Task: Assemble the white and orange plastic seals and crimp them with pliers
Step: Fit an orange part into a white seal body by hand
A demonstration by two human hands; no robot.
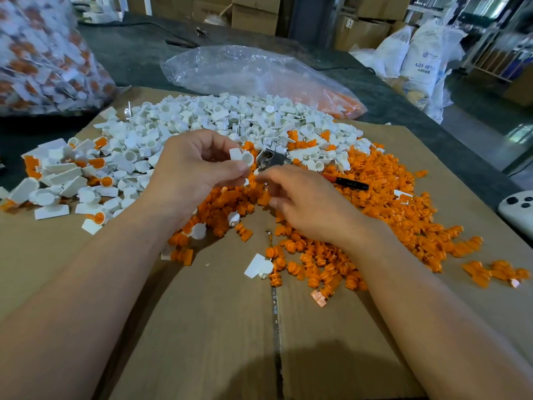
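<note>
Fingers hover over a heap of orange ribbed plastic inserts; silver-headed pliers lie just beyond. Right hand curls (contents unclear); left hand pinches a white cupped plastic seal, its cup facing the right fingertips.

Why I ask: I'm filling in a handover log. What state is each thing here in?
Left hand: pinches a white cupped plastic seal body above the pile.
Right hand: fingers curled; whether they hold anything is hidden.
Metal pliers with black handle: lying on the loose parts, not gripped.
Crumpled clear plastic bag: slumped, nearly empty, orange pieces at one end.
Big clear bag of white and orange seals: bulging full.
Brown cardboard box: flaps closed.
</note>
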